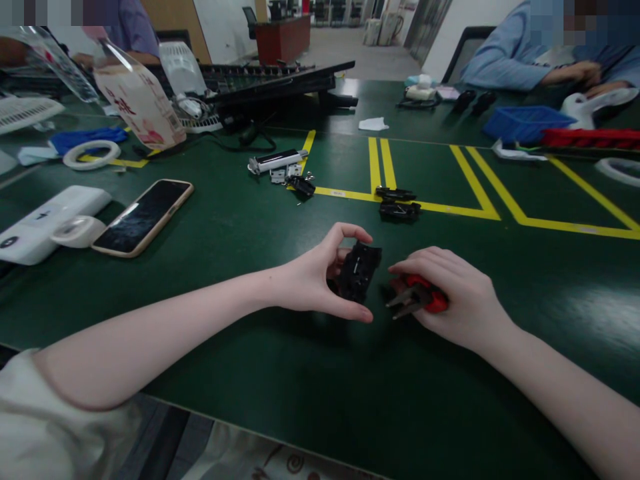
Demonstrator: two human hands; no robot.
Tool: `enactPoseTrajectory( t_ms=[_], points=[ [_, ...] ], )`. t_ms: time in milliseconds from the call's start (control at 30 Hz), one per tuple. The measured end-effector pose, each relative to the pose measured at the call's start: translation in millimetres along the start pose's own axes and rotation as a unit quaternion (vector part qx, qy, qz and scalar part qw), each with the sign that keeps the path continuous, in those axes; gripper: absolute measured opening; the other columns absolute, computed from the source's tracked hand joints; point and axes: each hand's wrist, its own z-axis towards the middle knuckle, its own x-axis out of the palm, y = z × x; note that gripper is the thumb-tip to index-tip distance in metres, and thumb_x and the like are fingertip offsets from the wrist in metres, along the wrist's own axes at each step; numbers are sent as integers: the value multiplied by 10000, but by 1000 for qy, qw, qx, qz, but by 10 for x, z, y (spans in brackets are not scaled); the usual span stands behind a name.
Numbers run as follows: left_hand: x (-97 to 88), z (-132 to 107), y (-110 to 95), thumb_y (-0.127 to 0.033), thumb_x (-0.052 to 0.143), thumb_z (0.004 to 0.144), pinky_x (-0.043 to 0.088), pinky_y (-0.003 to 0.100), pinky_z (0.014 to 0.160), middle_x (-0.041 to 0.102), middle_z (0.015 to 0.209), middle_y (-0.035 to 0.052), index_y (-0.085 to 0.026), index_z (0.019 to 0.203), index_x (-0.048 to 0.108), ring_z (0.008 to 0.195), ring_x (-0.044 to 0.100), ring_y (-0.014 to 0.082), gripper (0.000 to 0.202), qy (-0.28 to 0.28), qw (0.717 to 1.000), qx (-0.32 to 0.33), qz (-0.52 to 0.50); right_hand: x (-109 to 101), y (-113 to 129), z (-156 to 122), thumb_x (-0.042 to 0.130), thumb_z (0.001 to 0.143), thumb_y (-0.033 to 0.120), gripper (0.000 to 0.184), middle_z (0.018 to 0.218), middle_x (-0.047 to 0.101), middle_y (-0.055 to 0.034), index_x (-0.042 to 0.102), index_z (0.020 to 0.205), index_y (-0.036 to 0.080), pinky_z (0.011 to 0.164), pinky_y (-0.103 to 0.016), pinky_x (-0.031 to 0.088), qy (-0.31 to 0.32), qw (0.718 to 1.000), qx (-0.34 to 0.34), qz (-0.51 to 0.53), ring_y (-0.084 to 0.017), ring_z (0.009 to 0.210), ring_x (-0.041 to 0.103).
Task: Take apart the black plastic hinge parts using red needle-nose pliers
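Note:
My left hand (320, 280) grips a small black plastic part (359, 272) with a thin metal pin on its face, held above the green table. Red-handled pliers (423, 297) sit in my right hand (457, 293), their two jaws spread a little and pointing left towards the black part, a short gap away. Beyond my hands two black plastic pieces (400, 211) lie by the yellow tape. To their left are a silver and black elongated part (277, 160), small metal pieces (286, 175) and another black piece (302, 187).
At left lie a phone (145, 217), a white power bank (47, 223) and a tape roll (80, 230). A bottle (140, 100) stands behind them. A blue tray (525, 125) is at far right. Two people sit across the table (200, 353).

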Motion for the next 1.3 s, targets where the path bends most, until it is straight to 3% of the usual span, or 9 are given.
enactPoseTrajectory(
  t_ms=[233,533,800,933,1000,1067,1167,1300],
  points=[
    [-35,17,24,-308,916,722,578,404,967,568,1327,67,-279,1306,463,1237,618,277,739,1,999,14,49,2,-33,0,592,845,253,210,935,686,-67,605,1055,242,723,-427,546,-1,998,57,-33,-270,870,666],
    [13,-3,-39,-454,921,668,549,411,904,634,1179,68,-227,1195,552,1122,636,292,682,-53,995,-8,80,30,38,47,613,822,290,129,881,654,-66,579,935,235,646,-398,512,-4,992,121,-32,-248,786,624],
    [23,22,-53,-473,911,686,555,376,825,643,1120,52,-218,1166,520,995,654,245,669,-50,992,-27,114,-18,111,141,593,804,257,68,813,636,-65,541,840,233,625,-410,500,39,988,140,-49,-257,766,600],
    [34,18,-55,-493,904,691,556,377,812,651,1107,54,-213,1158,524,988,656,249,664,-44,990,-16,132,9,93,142,593,812,251,67,837,656,-69,534,844,246,810,-524,555,29,991,122,-50,-296,865,641],
    [37,16,-49,-498,905,686,556,375,802,654,1110,58,-211,1150,530,989,658,254,662,-49,989,-9,139,24,80,141,603,809,242,85,843,661,-57,534,857,256,965,-601,517,19,993,107,-49,-302,898,655],
    [37,18,-40,-493,899,694,558,380,811,657,1117,60,-214,1150,533,1002,661,261,648,-55,988,-5,144,32,72,143,615,805,236,108,841,658,-45,531,867,264,1023,-628,484,16,994,101,-46,-298,892,659],
    [32,25,-31,-489,887,707,557,394,839,663,1126,63,-222,1155,533,1024,666,271,631,-52,987,-7,152,34,74,153,615,800,232,113,842,651,-58,519,853,260,852,-534,547,30,992,109,-55,-293,865,642],
    [26,34,-30,-525,888,692,553,395,833,664,1117,65,-216,1164,531,1005,665,268,668,-48,985,-7,167,40,85,158,602,779,222,111,822,623,-72,500,816,242,625,-394,472,45,989,117,-76,-253,761,577]
  ],
)
